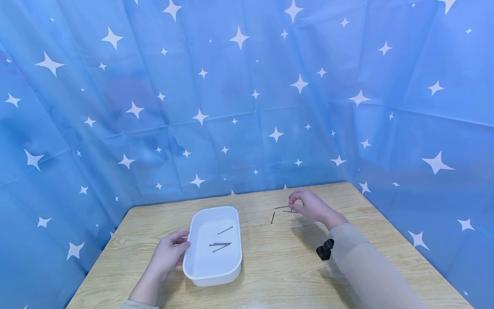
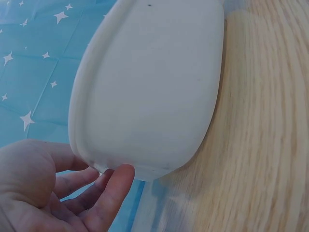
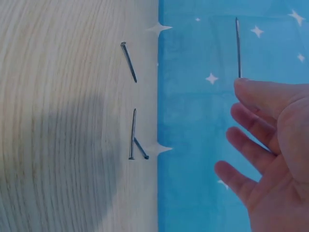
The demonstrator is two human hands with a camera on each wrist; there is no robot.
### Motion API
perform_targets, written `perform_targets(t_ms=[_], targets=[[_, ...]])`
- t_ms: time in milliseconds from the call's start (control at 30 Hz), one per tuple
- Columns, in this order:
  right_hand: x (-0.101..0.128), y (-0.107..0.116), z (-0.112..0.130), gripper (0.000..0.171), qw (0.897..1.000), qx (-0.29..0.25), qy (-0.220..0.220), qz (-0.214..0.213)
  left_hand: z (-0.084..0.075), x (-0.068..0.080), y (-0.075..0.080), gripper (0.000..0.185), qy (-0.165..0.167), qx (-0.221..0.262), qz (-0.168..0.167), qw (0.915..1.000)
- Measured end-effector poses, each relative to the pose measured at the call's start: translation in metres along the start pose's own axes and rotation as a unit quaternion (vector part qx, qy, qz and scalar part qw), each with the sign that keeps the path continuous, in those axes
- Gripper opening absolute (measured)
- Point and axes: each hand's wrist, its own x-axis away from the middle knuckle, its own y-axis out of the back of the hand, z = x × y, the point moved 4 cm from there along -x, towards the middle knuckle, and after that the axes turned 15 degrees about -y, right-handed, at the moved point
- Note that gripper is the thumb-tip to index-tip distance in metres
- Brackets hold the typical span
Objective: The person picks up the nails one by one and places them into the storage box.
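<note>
A white plastic tray point(image 1: 212, 274) stands on the table, with one nail point(image 1: 225, 230) lying apart inside it and a few more nails point(image 1: 221, 244) grouped nearer its front. My left hand point(image 1: 166, 253) grips the tray's left side, thumb and fingers at the rim; the left wrist view shows the outer wall point(image 2: 149, 92) close up. Above the table at the back right, my right hand point(image 1: 310, 206) pinches a nail point(image 3: 238, 48) between thumb and forefinger, its other fingers loosely bent. Below it on the tabletop lie three nails: one apart point(image 3: 129, 62), and two touching point(image 3: 133, 130).
The wooden table point(image 1: 266, 266) has a rounded far edge close to a blue star-patterned curtain point(image 1: 247, 150), which also runs along both sides. A small black device point(image 1: 325, 249) sits at the right sleeve's cuff.
</note>
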Motion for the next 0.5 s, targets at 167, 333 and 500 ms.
perform_targets(t_ms=[167, 333, 500], targets=[[-0.0007, 0.0010, 0.0031, 0.011, 1.000, -0.002, -0.001, -0.004, 0.0003, -0.0003, 0.0003, 0.044, 0.000, 0.004, -0.002, 1.0000], [-0.0021, -0.0020, 0.0049, 0.009, 1.000, -0.008, 0.009, -0.007, -0.0001, 0.0002, 0.0002, 0.044, 0.000, 0.002, -0.001, 1.0000], [-0.0024, -0.0068, 0.0049, 0.009, 1.000, -0.021, 0.006, -0.001, -0.0012, 0.0005, 0.0006, 0.044, -0.001, -0.002, -0.001, 1.0000]])
